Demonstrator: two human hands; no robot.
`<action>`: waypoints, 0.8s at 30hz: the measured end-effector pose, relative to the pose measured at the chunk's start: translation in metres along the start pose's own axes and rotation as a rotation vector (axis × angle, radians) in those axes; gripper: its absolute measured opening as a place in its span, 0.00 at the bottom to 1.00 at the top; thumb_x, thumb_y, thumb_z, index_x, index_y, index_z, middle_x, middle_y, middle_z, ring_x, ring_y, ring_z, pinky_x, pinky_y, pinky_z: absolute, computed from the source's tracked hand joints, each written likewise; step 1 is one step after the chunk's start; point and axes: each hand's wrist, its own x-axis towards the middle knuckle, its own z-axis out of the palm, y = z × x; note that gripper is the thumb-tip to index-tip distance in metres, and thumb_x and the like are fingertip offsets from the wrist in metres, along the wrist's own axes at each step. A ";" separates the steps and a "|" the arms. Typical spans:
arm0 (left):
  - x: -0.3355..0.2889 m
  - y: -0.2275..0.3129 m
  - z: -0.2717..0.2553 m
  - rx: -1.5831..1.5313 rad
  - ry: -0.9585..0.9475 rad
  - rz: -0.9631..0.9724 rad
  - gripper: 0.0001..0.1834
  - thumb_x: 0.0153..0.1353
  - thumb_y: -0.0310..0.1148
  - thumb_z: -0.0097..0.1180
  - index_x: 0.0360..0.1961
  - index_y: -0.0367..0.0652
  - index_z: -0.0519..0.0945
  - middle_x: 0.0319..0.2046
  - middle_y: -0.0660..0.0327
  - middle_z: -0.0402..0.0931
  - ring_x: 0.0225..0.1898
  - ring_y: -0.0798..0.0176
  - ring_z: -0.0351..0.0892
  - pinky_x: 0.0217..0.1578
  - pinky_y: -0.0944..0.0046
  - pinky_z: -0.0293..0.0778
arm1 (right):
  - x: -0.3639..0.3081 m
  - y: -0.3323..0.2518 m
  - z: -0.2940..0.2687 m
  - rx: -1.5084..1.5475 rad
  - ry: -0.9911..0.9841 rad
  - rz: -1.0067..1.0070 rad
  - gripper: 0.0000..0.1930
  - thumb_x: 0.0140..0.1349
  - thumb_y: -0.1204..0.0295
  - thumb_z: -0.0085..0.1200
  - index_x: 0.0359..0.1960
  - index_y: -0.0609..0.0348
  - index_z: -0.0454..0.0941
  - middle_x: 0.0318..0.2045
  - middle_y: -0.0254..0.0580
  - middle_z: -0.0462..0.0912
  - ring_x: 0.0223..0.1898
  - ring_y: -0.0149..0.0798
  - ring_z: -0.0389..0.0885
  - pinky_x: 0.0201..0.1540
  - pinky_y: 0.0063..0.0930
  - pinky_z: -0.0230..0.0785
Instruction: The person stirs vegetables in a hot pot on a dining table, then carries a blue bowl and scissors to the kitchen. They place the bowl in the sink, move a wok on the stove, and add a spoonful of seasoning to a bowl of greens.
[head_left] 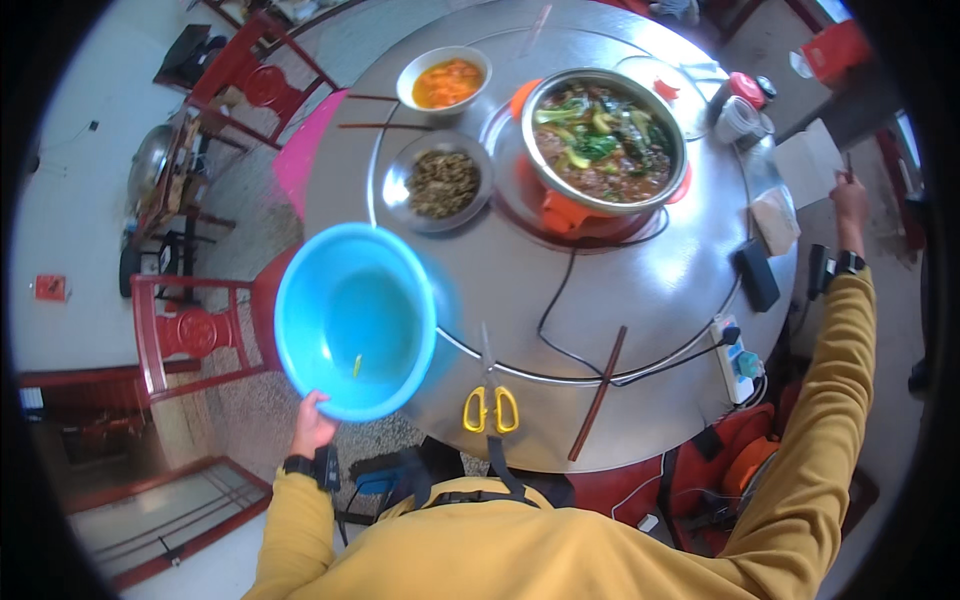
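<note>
My left hand (pixel 314 426) grips the near rim of a light-blue plastic basin (pixel 421 345), tilted at the table's left edge. A small yellow-green scrap (pixel 357 366) lies inside it. Far out to the right, my right hand (pixel 851 204) is closed, and a thin dark tip shows above its fingers; what it holds is too small to name. Beside that hand is a white sheet-like thing (pixel 808 160). Yellow-handled scissors (pixel 490 405) lie near the table's front edge, right of the basin. A pair of brown chopsticks (pixel 598 392) lies further right.
On the round metal table (pixel 480 270) stand a pot of stew (pixel 604 140) on an orange-red base, a bowl of orange food (pixel 447 82) and a plate of dark food (pixel 440 184). A black cable runs to a power strip (pixel 735 360). Red chairs (pixel 200 332) stand left.
</note>
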 end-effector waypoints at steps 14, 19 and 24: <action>-0.033 0.049 0.027 0.461 0.424 0.251 0.38 0.57 0.56 0.41 0.62 0.48 0.45 0.59 0.43 0.49 0.57 0.43 0.57 0.50 0.46 0.63 | -0.263 -0.137 -0.147 0.606 -0.685 -0.289 0.14 0.62 0.64 0.44 0.35 0.64 0.76 0.23 0.36 0.78 0.28 0.28 0.73 0.37 0.19 0.64; -0.077 0.080 0.084 0.719 -0.267 0.721 0.22 0.60 0.34 0.41 0.57 0.45 0.61 0.50 0.53 0.65 0.50 0.59 0.67 0.49 0.59 0.66 | -0.424 -0.223 -0.168 0.542 -0.652 -0.320 0.10 0.59 0.71 0.49 0.42 0.54 0.75 0.22 0.37 0.78 0.25 0.27 0.75 0.30 0.19 0.66; -0.106 0.056 0.144 1.283 -1.315 0.460 0.18 0.58 0.31 0.46 0.51 0.42 0.70 0.46 0.58 0.72 0.48 0.67 0.68 0.47 0.68 0.65 | -0.519 -0.294 -0.167 0.855 -0.554 -0.246 0.08 0.60 0.73 0.47 0.39 0.61 0.73 0.27 0.36 0.80 0.29 0.22 0.73 0.32 0.16 0.64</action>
